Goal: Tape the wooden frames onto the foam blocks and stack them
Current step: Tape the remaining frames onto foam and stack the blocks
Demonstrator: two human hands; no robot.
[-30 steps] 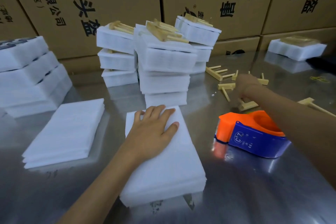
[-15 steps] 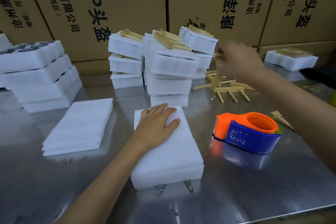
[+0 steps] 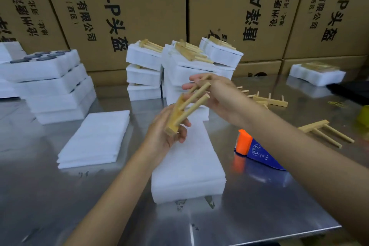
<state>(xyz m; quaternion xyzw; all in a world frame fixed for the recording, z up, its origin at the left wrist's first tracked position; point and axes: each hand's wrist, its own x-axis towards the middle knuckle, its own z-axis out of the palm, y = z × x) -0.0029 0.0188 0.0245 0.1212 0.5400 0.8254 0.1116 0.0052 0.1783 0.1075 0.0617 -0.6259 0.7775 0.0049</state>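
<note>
Left hand point(image 3: 165, 132) has lifted off the foam block point(image 3: 189, 166) to join the right hand point(image 3: 217, 94), both grips closed on the wooden frame point(image 3: 185, 110), ready for placing.

**What I can't make out from the head camera**

My right forearm point(image 3: 299, 156) covers most of the orange-and-blue tape dispenser point(image 3: 257, 151); I see only its front end. The yellow object point(image 3: 363, 117) at the right edge is cut off and blurred. The pale wooden three-pronged frame point(image 3: 187, 109) hides part of my left hand's fingers point(image 3: 182, 136). The far foam block with a wooden frame on top point(image 3: 317, 73) is too blurred to read.
</note>
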